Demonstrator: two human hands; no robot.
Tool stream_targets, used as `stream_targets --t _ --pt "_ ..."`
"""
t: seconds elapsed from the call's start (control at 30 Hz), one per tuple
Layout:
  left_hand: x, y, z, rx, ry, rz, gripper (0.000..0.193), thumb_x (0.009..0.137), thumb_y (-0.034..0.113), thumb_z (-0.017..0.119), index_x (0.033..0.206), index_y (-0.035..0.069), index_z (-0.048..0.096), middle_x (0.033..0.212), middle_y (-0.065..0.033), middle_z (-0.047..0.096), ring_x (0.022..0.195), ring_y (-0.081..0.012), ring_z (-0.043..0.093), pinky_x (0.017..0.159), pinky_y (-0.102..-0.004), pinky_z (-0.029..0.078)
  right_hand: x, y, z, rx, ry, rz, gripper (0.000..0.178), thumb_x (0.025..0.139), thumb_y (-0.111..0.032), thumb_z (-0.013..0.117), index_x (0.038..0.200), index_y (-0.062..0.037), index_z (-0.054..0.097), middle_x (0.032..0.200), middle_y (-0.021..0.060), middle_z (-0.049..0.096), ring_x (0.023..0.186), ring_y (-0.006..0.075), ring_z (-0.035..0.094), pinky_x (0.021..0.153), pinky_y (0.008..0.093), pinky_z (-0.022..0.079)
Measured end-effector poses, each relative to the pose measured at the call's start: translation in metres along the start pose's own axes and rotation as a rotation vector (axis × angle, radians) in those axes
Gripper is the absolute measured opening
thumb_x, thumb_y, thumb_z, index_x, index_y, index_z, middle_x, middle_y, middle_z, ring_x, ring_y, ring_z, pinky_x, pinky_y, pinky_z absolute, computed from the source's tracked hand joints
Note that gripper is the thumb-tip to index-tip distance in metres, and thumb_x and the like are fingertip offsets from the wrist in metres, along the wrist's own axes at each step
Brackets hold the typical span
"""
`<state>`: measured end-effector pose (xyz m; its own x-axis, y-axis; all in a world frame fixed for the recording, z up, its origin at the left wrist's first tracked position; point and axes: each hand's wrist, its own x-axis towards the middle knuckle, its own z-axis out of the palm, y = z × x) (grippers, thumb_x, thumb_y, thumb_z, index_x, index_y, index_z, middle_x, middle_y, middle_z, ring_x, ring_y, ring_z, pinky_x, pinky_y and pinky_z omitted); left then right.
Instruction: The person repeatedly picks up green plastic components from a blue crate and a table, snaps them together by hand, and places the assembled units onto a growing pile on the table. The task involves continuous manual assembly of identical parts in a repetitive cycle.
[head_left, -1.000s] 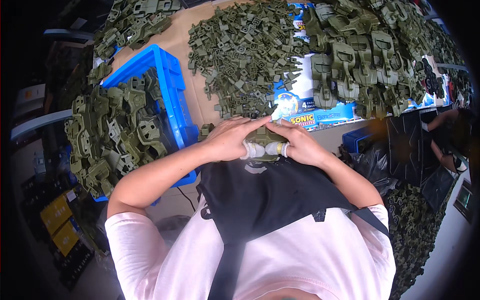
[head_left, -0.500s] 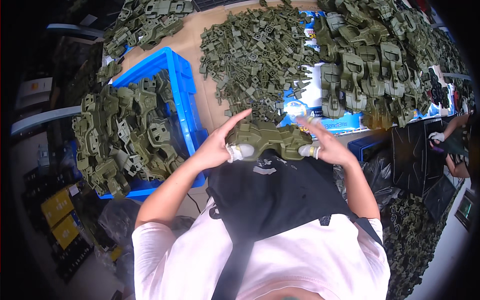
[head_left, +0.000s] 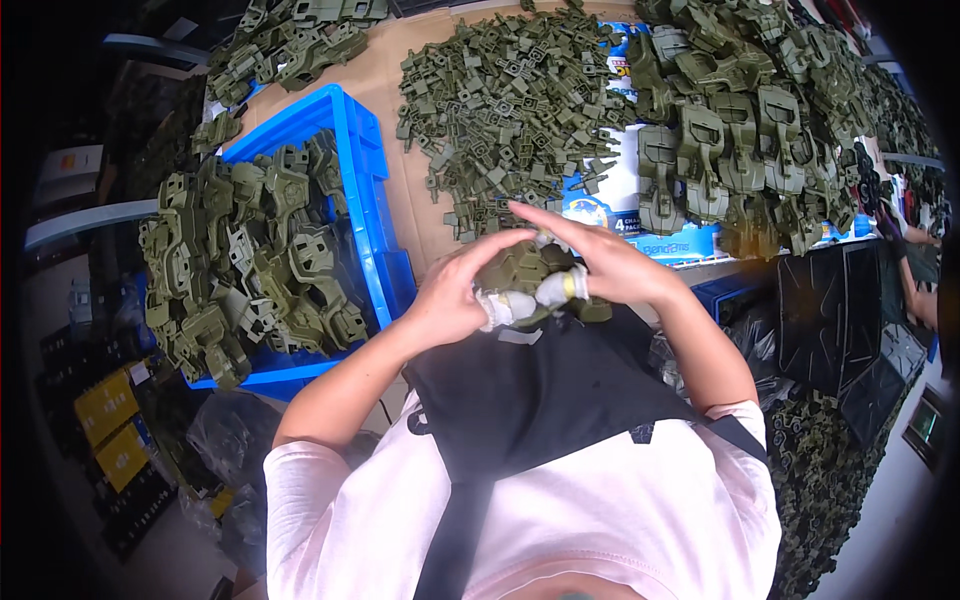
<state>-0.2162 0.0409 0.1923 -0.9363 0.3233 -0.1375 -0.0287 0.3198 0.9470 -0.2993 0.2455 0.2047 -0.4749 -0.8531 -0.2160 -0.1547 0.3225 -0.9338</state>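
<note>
Head view: I am gripping one olive plastic part (head_left: 525, 272) between both hands, left hand (head_left: 452, 300) and right hand (head_left: 605, 268) closing on its ends, long axis lying crosswise, just above my black apron (head_left: 540, 390).

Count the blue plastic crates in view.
1 for certain: the blue crate left of the hands, heaped with olive parts. A blue edge under the right pile may be another, mostly hidden.

Pale pink short-sleeved shirt under a black apron with straps; white tape wraps thumbs on the left hand (head_left: 455, 298) and right hand (head_left: 610, 265).
</note>
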Motion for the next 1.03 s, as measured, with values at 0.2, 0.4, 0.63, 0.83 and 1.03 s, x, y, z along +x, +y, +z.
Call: stream_targets --t 0.2,0.4,0.63,0.83,1.03 --pt "0.013 -0.003 -0.002 0.063 -0.021 0.006 0.075 0.063 0.007 0.071 0.131 0.010 0.038 0.130 -0.0152 0.045 0.119 -0.0300 0.044 0.096 -0.0381 0.036 0.000 0.020 0.000 -0.110 0.149 -0.134 0.074 0.072 -0.008 0.066 0.137 -0.0132 0.032 0.134 0.0155 0.041 0.119 0.0301 0.045 0.098 0.0367 0.039" --pt "0.043 0.011 0.002 -0.364 0.085 0.253 0.110 0.071 0.031 0.073 0.142 0.007 -0.006 0.148 -0.0166 0.010 0.134 -0.0251 0.019 0.107 -0.0352 0.020 -0.004 0.015 -0.004 0.343 0.640 -0.354 0.076 0.073 -0.007 0.067 0.138 -0.0092 0.029 0.143 0.0080 0.026 0.131 0.0215 0.028 0.103 0.0359 0.029" --pt "0.031 0.035 -0.001 -0.145 -0.082 0.071 0.076 0.082 0.022 0.060 0.142 0.006 0.017 0.133 -0.0167 0.043 0.116 -0.0238 0.048 0.097 -0.0328 0.037 -0.044 -0.041 -0.030 -0.272 0.337 -0.230 0.086 0.063 -0.007 0.064 0.139 -0.0156 0.025 0.110 0.0165 0.048 0.099 0.0352 0.048 0.082 0.0410 0.042" --pt "0.040 0.028 -0.016 0.460 -0.191 0.332 0.098 0.072 0.043 0.069 0.143 0.008 0.012 0.137 -0.0227 0.033 0.119 -0.0325 0.044 0.100 -0.0398 0.034 -0.077 -0.006 -0.004 -0.132 0.583 -0.184 0.088 0.063 -0.004 0.067 0.140 -0.0164 0.026 0.112 0.0163 0.049 0.110 0.0330 0.047 0.094 0.0401 0.040" --pt "0.025 0.031 -0.011 -0.257 0.076 -0.050 0.121 0.055 0.012 0.085 0.143 0.016 0.003 0.132 -0.0169 0.039 0.116 -0.0284 0.047 0.094 -0.0414 0.043 -0.105 0.007 0.014 0.290 0.701 -0.140 0.073 0.072 -0.011 0.072 0.135 -0.0156 0.035 0.140 0.0087 0.028 0.122 0.0264 0.039 0.105 0.0379 0.027"
